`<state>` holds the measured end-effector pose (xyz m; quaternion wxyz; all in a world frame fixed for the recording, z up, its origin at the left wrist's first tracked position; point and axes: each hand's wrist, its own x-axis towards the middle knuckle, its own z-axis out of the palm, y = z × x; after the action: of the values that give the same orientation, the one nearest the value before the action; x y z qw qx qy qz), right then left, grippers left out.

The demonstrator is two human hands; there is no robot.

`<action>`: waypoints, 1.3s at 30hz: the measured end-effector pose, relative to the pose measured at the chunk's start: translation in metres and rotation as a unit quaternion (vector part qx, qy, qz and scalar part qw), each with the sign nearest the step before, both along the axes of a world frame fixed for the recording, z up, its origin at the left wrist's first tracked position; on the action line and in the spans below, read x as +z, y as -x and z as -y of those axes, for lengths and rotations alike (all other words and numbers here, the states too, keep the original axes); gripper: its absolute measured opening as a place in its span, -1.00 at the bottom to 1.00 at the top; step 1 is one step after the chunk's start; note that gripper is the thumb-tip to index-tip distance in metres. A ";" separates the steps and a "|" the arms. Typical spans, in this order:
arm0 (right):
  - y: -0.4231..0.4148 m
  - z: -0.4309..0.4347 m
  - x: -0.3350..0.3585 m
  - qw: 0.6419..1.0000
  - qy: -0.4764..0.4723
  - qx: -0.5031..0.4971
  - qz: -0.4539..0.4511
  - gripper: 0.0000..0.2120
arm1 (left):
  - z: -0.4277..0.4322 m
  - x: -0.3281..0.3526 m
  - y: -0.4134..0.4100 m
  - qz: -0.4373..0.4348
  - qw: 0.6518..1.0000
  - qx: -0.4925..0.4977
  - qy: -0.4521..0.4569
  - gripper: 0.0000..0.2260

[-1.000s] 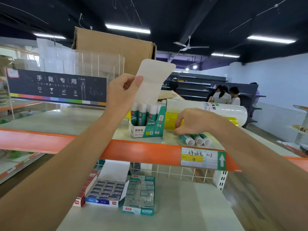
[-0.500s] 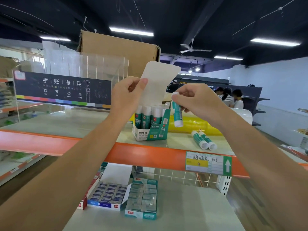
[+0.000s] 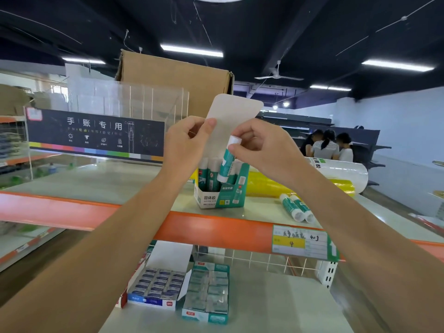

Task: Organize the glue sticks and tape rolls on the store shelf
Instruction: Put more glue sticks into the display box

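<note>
A green-and-white glue stick box (image 3: 219, 195) stands on the upper shelf (image 3: 120, 183), with several upright sticks inside. My left hand (image 3: 185, 146) pinches the box's raised white lid flap (image 3: 234, 116). My right hand (image 3: 262, 150) pinches a teal glue stick (image 3: 227, 163) by its white cap, its lower end just over the box opening. Two more glue sticks (image 3: 296, 207) lie on the shelf to the right. Behind them lie a yellow roll (image 3: 266, 187) and a white roll (image 3: 341, 169).
A cardboard box (image 3: 175, 78) and a clear acrylic display with a dark sign (image 3: 93, 133) stand behind. The lower shelf holds two open boxes of small items (image 3: 182, 289). An orange rail with a price tag (image 3: 300, 242) fronts the upper shelf. Three people sit far right (image 3: 326, 145).
My right hand picked one glue stick from the three lying on the shelf, lifted it and brought it down tilted over the box opening. The left hand kept hold of the lid flap.
</note>
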<state>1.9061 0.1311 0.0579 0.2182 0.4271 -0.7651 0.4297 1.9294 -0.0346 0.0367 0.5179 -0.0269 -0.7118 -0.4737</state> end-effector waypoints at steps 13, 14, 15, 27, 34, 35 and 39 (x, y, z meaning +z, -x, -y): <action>0.001 0.010 -0.012 0.988 -0.122 0.012 -0.090 -0.86 | 0.001 -0.001 0.000 -0.006 1.000 0.009 0.019 -0.88; 0.002 0.010 -0.012 0.988 -0.124 0.009 -0.094 -0.86 | 0.001 -0.001 0.000 -0.008 1.000 0.008 0.019 -0.87; 0.003 0.010 -0.012 0.987 -0.125 0.007 -0.098 -0.86 | 0.002 -0.001 0.000 -0.009 1.000 0.007 0.018 -0.87; 0.006 0.014 -0.018 0.979 -0.153 -0.040 -0.132 -0.85 | 0.001 0.000 -0.001 -0.012 1.000 0.011 0.017 -0.85; 0.004 0.006 -0.015 0.968 -0.189 -0.031 -0.160 -0.88 | 0.000 -0.001 -0.001 -0.005 1.000 0.014 0.020 -0.83; 0.003 0.003 -0.015 0.973 -0.168 -0.033 -0.156 -0.87 | 0.000 -0.001 -0.002 -0.003 1.000 0.015 0.022 -0.83; 0.006 -0.015 -0.016 0.978 -0.127 -0.088 -0.142 -0.87 | -0.002 -0.002 -0.002 0.008 0.999 0.021 0.027 -0.83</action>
<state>1.9003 0.1462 0.0423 0.3054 0.4393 -0.8090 0.2435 1.9315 -0.0331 0.0350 0.5210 -0.0224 -0.7290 -0.4435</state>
